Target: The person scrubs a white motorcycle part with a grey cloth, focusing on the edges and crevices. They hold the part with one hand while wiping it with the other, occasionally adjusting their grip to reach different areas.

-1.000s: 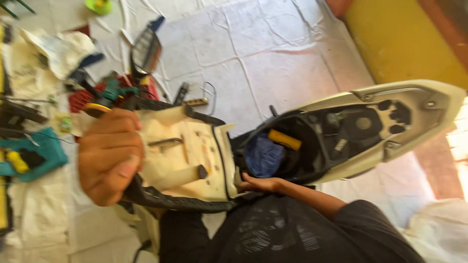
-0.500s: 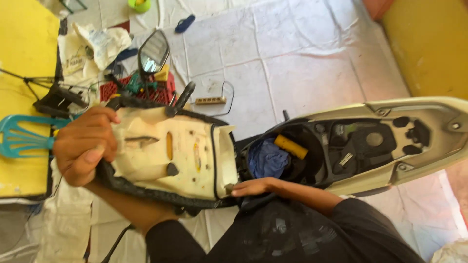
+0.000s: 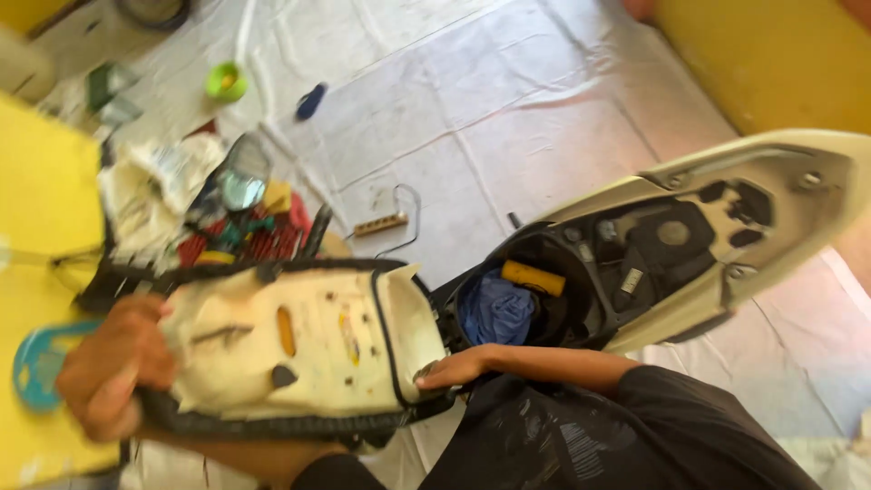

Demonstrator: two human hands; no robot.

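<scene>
A scooter seat is flipped up, showing its cream underside with a black rim. My left hand grips its left end, fingers curled over the edge. At the seat's hinge end, beside the open under-seat compartment, my right hand holds the seat's edge. The compartment holds a blue cloth and a yellow cylinder. The cream scooter body stretches away to the right.
A round mirror, a red tool tray, a power strip, a green cup and a blue object lie on the white floor sheet. A yellow wall is at right, a yellow panel at left.
The view has shifted and the seat now sits lower in it. Both hands have kept their hold on the seat's two ends.
</scene>
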